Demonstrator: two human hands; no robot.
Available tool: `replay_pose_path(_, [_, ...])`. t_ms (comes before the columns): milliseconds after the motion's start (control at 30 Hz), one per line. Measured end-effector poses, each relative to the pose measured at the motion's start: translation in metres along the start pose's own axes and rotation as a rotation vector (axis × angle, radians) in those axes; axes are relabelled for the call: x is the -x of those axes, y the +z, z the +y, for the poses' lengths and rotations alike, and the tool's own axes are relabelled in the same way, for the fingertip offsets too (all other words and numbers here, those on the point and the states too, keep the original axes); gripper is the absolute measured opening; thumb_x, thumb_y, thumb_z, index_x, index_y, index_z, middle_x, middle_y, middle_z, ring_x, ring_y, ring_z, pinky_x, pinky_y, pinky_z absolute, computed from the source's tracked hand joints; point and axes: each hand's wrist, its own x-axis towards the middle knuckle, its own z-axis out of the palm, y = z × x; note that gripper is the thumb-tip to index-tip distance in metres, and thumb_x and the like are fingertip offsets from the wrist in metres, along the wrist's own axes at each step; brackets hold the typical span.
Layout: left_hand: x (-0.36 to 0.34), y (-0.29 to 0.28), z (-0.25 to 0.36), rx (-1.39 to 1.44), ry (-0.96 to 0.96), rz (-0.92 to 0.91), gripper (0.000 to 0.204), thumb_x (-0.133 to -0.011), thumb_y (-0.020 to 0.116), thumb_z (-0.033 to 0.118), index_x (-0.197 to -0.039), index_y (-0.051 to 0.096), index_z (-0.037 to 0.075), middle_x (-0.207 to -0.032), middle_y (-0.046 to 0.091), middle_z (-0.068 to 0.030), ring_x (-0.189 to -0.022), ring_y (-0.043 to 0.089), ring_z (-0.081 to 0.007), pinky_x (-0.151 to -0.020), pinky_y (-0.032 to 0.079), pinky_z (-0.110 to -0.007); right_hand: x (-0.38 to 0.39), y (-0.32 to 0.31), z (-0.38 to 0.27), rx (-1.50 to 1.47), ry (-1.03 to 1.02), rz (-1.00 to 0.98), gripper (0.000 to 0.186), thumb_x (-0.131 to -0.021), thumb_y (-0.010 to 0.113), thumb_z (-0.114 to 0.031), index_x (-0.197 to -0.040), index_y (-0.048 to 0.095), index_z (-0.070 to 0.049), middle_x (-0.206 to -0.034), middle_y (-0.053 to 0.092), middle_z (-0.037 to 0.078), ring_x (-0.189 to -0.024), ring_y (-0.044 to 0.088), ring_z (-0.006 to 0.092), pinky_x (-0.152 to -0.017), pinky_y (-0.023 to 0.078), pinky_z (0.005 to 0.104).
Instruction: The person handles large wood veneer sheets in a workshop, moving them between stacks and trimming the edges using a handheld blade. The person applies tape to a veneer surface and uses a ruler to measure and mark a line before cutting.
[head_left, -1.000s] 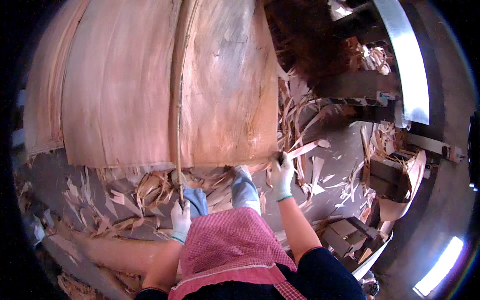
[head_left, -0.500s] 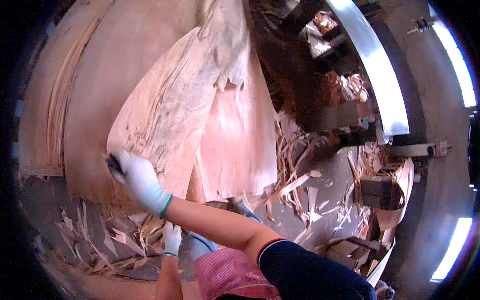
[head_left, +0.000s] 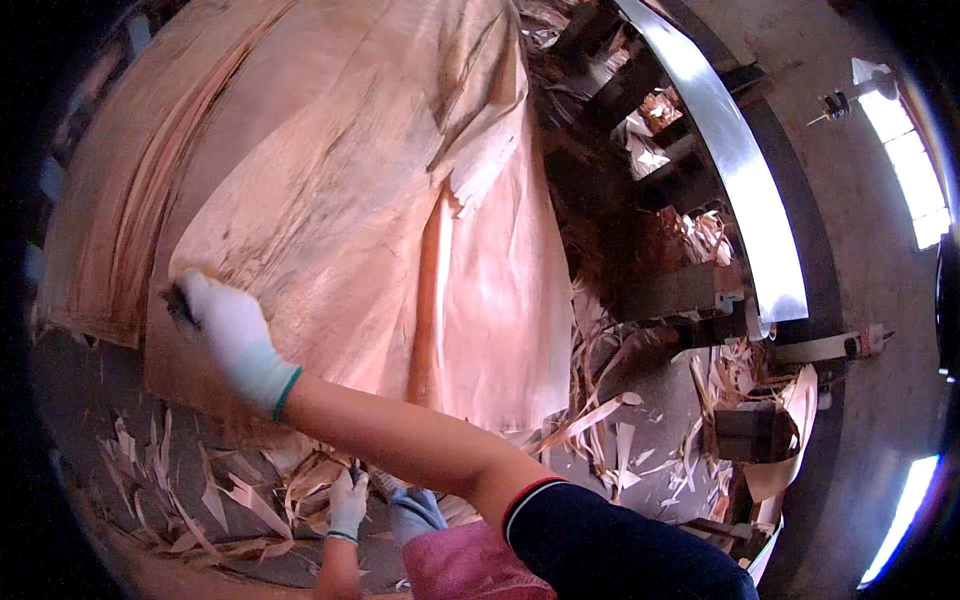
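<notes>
A thin, wrinkled sheet of wood veneer spreads over a stack of pale veneer, with a torn fold near its middle. My right hand, in a white glove with a green cuff, reaches across to the left and grips the sheet's left near corner. The glove's fingertips look dark. Low in the picture, my left hand, gloved alike, is closed beside my leg. A small dark thing shows at its fingers, too small to name. Smooth pinkish veneer lies right of the fold.
Layered veneer edges run along the left. Veneer scraps litter the floor in front, with more strips to the right. A shiny metal strip curves past dark beams on the right, near a block.
My right hand has moved left and slightly away, drawing the veneer corner along. The sheet now spreads wider, with its fold shifted. My left hand has dropped slightly.
</notes>
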Motion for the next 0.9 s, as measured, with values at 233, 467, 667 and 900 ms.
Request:
replay_pose_path(233, [0.014, 0.001, -0.046, -0.318, -0.008, -0.424, 0.028, -0.086, 0.058, 0.014, -0.108, 0.056, -0.004, -0.100, 0.059, -0.0287, -0.096, 0.055, -0.0459, -0.085, 0.042, -0.053, 0.010, 0.100, 0.006, 0.054, 0.026, -0.278, 0.014, -0.083, 0.056, -0.014, -0.089, 0.050, -0.003, -0.078, 0.061, 0.022, -0.077, 0.061, 0.0415, -0.069, 0.049, 0.0479])
replay_pose_path(467, [-0.002, -0.020, 0.009, -0.018, -0.225, -0.235, 0.036, -0.090, 0.056, 0.029, -0.098, 0.056, -0.006, -0.089, 0.061, -0.0307, -0.090, 0.057, -0.0486, -0.080, 0.044, -0.054, 0.074, 0.066, 0.115, 0.157, 0.438, -0.208, 0.013, -0.083, 0.060, -0.007, -0.095, 0.061, -0.003, -0.084, 0.063, 0.020, -0.080, 0.063, 0.0358, -0.075, 0.051, 0.0427])
replay_pose_path(667, [0.021, 0.011, 0.048, 0.061, -0.391, -0.400, 0.037, -0.091, 0.057, 0.032, -0.098, 0.056, -0.004, -0.087, 0.061, -0.0311, -0.087, 0.058, -0.0483, -0.074, 0.045, -0.053, 0.151, -0.146, 0.271, 0.316, 0.725, 0.603, 0.052, -0.083, 0.073, -0.032, -0.112, 0.045, 0.001, -0.095, 0.054, 0.010, -0.088, 0.051, 0.0208, -0.079, 0.046, 0.0355])
replay_pose_path(900, [0.031, 0.036, 0.072, 0.155, -0.376, -0.488, 0.037, -0.090, 0.057, 0.032, -0.108, 0.056, -0.001, -0.091, 0.062, -0.0288, -0.090, 0.058, -0.0476, -0.075, 0.045, -0.052, 0.209, -0.231, 0.361, 0.254, 1.038, 0.459, 0.044, -0.079, 0.075, -0.036, -0.090, 0.064, 0.005, -0.073, 0.065, 0.010, -0.066, 0.062, 0.0239, -0.062, 0.049, 0.0367])
